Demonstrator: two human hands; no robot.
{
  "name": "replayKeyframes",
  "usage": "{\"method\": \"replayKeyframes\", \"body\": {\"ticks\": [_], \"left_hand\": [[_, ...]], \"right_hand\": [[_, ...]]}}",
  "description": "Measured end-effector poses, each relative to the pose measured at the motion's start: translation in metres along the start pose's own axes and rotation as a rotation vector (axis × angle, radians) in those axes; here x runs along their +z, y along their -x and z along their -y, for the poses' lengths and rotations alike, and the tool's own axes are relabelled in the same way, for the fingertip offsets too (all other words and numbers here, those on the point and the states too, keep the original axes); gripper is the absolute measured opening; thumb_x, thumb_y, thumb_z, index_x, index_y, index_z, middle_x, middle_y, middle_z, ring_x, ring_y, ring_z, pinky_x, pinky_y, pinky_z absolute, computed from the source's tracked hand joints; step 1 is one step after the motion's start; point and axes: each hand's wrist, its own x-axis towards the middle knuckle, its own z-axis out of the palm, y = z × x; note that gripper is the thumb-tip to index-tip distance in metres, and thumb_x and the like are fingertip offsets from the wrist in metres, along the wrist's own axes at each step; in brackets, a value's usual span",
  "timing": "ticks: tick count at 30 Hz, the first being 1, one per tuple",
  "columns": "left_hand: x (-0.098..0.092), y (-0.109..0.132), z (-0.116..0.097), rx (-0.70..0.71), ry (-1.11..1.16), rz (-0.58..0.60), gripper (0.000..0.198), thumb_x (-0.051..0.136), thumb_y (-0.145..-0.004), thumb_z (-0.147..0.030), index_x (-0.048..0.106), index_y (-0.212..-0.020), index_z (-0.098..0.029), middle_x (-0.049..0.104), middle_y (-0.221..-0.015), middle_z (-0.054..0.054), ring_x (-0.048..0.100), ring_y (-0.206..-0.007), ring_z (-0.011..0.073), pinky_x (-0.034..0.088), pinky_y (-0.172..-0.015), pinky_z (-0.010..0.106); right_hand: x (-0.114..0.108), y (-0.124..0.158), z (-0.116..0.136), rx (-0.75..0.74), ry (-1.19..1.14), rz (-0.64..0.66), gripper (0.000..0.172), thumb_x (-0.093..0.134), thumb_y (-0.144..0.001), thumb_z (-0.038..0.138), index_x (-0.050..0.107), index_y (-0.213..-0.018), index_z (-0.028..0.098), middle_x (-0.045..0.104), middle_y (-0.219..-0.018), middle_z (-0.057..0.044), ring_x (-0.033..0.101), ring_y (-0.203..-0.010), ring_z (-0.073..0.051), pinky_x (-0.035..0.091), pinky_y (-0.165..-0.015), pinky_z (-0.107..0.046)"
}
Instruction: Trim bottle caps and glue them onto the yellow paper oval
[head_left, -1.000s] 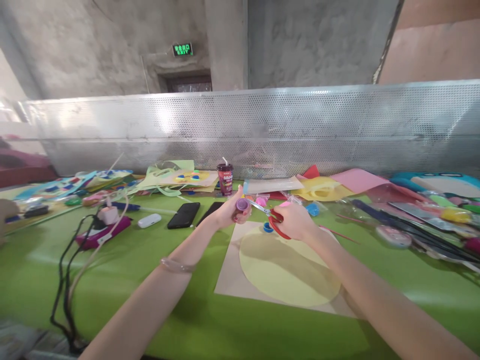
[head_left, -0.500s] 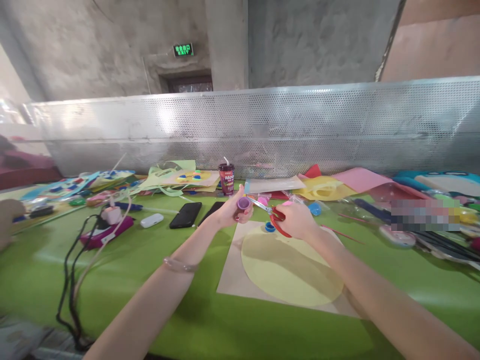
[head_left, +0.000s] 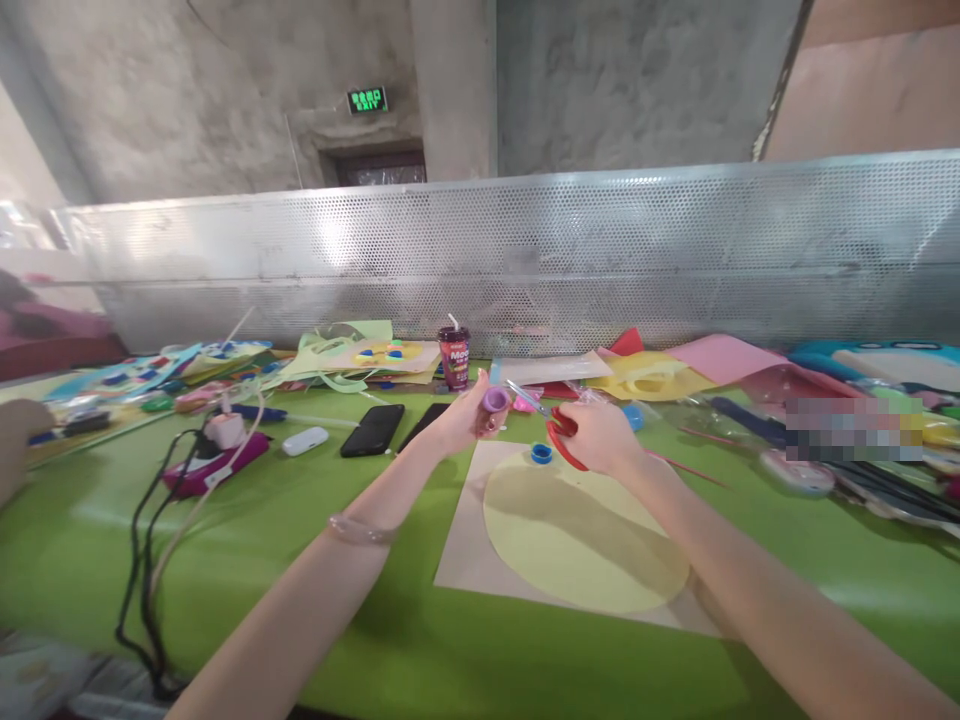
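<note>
Scissors (head_left: 553, 428), red-handled: gripped in right hand (head_left: 600, 435), over green surface (head_left: 82, 580), far half; long axis slanting, tips toward far left corner. Purple cup-shaped piece (head_left: 494, 401): held in left hand (head_left: 469, 420), opening toward near edge. Drink cup (head_left: 454, 360), far edge: "Moo" legible. Wall sign (head_left: 367, 100): "EXIT".

The scissors (head_left: 529, 399) flash bright metal blades against smooth red plastic handles (head_left: 561, 452), and there's matt oval paper (head_left: 577, 550) towards the near edge! The green tabletop (head_left: 405, 640) gleams smooth, a perforated metal panel (head_left: 600, 250) glints along its far edge, rough concrete wall (head_left: 622, 90) behind.
</note>
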Motion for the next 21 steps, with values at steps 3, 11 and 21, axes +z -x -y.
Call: {"method": "replayKeyframes", "body": {"ticks": [3, 11, 21], "left_hand": [[-0.0002, 0.0001, 0.0015, 0.028, 0.003, -0.012, 0.054, 0.039, -0.075, -0.066, 0.054, -0.073, -0.014, 0.042, -0.050, -0.002, 0.036, -0.044, 0.0079, 0.026, -0.038, 0.017], [0.0044, 0.0040, -0.0016, 0.081, 0.033, -0.054, 0.047, 0.046, -0.074, -0.061, 0.051, -0.069, -0.014, 0.046, -0.056, -0.002, 0.041, -0.049, 0.0073, 0.035, -0.046, 0.017], [0.0065, 0.0029, -0.0014, 0.134, 0.034, -0.121, 0.042, 0.048, -0.077, -0.057, 0.052, -0.078, -0.015, 0.048, -0.056, -0.002, 0.044, -0.049, 0.0080, 0.037, -0.048, 0.019]], "right_hand": [[-0.0005, 0.0000, 0.0008, -0.001, 0.010, 0.024, 0.027, 0.047, -0.088, 0.039, 0.058, -0.084, 0.015, 0.059, -0.077, 0.000, 0.057, -0.070, -0.012, 0.047, -0.067, -0.032], [0.0003, -0.0005, -0.0011, -0.007, 0.026, 0.054, 0.026, 0.047, -0.089, 0.039, 0.058, -0.087, 0.015, 0.060, -0.080, -0.001, 0.058, -0.072, -0.013, 0.048, -0.068, -0.032], [-0.0012, -0.0003, 0.0009, 0.004, 0.049, 0.064, 0.025, 0.047, -0.089, 0.037, 0.058, -0.089, 0.015, 0.060, -0.082, -0.001, 0.058, -0.073, -0.013, 0.048, -0.068, -0.032]]}}
